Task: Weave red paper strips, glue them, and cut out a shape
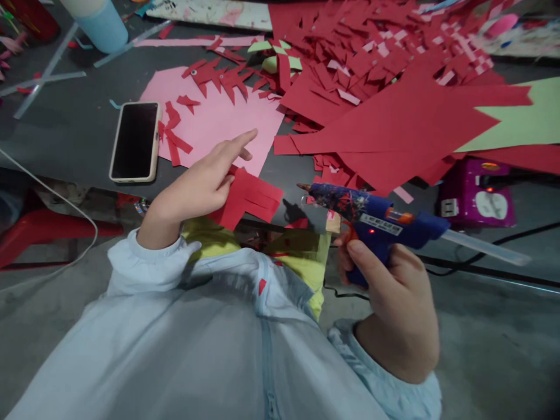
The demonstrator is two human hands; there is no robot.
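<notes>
Head: RH [398, 291] w/ glue gun [370, 217].

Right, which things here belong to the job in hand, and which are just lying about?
Likely in use:
glue gun, held in the right hand
red paper piece by the left hand

Probably just lying about:
phone
blue-and-white container

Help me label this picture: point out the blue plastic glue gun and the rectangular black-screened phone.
Blue plastic glue gun [373, 204], head view: on its body.
Rectangular black-screened phone [135, 142], head view: on its screen.
</notes>
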